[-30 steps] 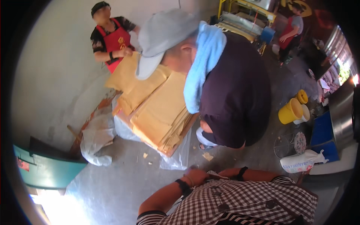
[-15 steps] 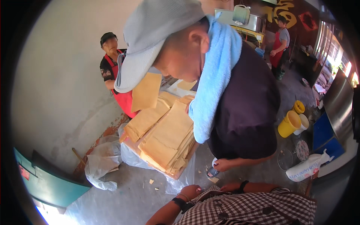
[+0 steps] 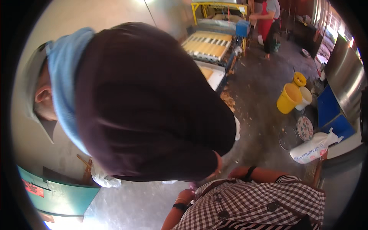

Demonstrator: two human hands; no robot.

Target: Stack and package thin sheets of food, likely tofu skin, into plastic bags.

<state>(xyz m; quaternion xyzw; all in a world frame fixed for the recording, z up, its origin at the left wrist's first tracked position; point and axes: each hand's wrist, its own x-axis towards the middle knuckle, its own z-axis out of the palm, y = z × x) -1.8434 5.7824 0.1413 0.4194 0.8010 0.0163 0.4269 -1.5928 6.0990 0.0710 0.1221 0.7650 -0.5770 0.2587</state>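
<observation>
Both of my hands stay low in front of my brown-and-white checked garment (image 3: 245,203). My left hand (image 3: 185,196), with a dark band at the wrist, is curled closed at the garment's left edge; what it may hold is hidden. Next to the upper edge of the garment rests my right hand (image 3: 237,172), also banded at the wrist, its fingers mostly out of sight. Directly ahead a co-worker in a dark shirt (image 3: 149,103) bends far over to the left, a light blue towel (image 3: 65,80) round the neck. That body covers the stack of brown sheets.
Beyond the co-worker, a machine bed (image 3: 209,44) carries tan sheets. A person in a red apron (image 3: 265,23) stands beside it. Yellow buckets (image 3: 289,99), a white bucket (image 3: 305,97) and a white sack (image 3: 312,148) are at the right. A green panel (image 3: 65,195) stands lower left.
The co-worker has moved left and nearer, now hiding the sheet stack and the person behind it. More of the machine shows. My hands stay at the garment, the left slightly further left.
</observation>
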